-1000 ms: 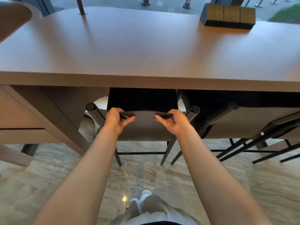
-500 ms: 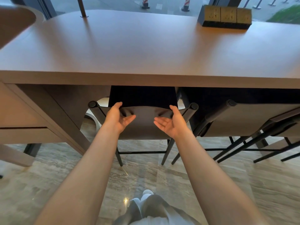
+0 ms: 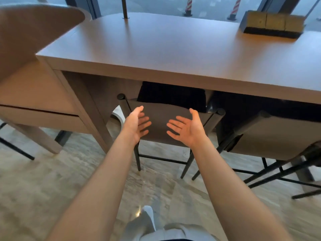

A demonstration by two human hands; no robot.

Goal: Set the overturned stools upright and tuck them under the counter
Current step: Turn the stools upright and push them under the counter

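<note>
A stool [image 3: 161, 110] with a grey-brown backrest and thin black legs stands upright, its seat tucked under the brown counter [image 3: 173, 54]. My left hand [image 3: 137, 124] hovers in front of the backrest's left part, fingers straight and spread, holding nothing. My right hand [image 3: 187, 127] hovers in front of the right part, palm turned inward, fingers spread, also holding nothing. A second stool [image 3: 271, 136] of the same kind sits to the right, partly under the counter and leaning; whether it stands upright I cannot tell.
A dark box with gold blocks [image 3: 272, 25] sits on the counter's far right. A thin black post [image 3: 124, 7] rises from the counter's back. A lower brown table or bench [image 3: 34, 94] adjoins on the left. Grey stone floor [image 3: 52, 188] lies below.
Both hands have let go of the stool's backrest top and drawn back, fingers now spread. The view has shifted to the left and tilted.
</note>
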